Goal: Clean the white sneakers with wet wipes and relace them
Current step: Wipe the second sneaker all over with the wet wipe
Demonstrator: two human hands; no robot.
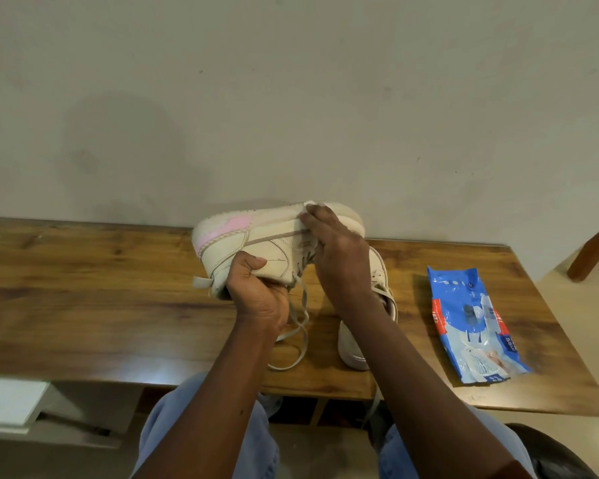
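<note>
A white sneaker (253, 240) with a pink patch on its sole is held on its side above the wooden table (83, 288), sole facing the wall. My left hand (256, 292) grips it at the collar near the heel. Pressed against the edge of the sole near the toe is my right hand (332, 250), with a white wet wipe (310, 205) under its fingers. Loose laces (300, 326) dangle from the held sneaker down to the table. A second white sneaker (353, 344) stands on the table under my right forearm, mostly hidden.
A blue pack of wet wipes (471, 326) lies on the table to the right. The table backs onto a plain wall. A white object (11, 399) sits low at the left, a wooden leg (592, 254) at the far right.
</note>
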